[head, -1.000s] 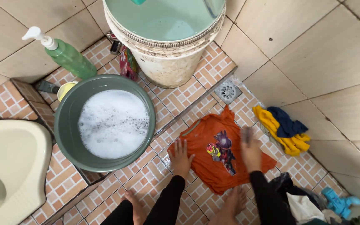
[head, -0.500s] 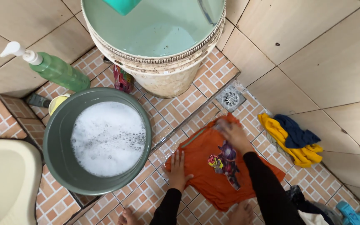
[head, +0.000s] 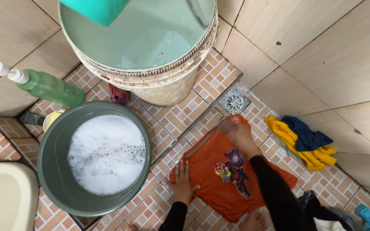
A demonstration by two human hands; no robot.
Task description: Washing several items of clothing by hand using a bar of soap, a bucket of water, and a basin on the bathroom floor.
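Beside the green basin (head: 52,179) of suds stood a soap bottle (head: 48,87) and water bucket (head: 168,87); yellow-blue clothes (head: 302,141) lay well apart.

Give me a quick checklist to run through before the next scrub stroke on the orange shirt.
1. Orange shirt spread flat on the tiled floor: ok.
2. Left hand pinning the shirt's near edge, palm down: ok.
3. Right hand on the shirt near its collar end: ok, though blurred, so the grip cannot be told.
4. Green basin of foamy water within view beside the shirt: ok.
5. Floor drain uncovered by the shirt: ok.
6. Yellow and blue clothes kept apart from the shirt: ok.
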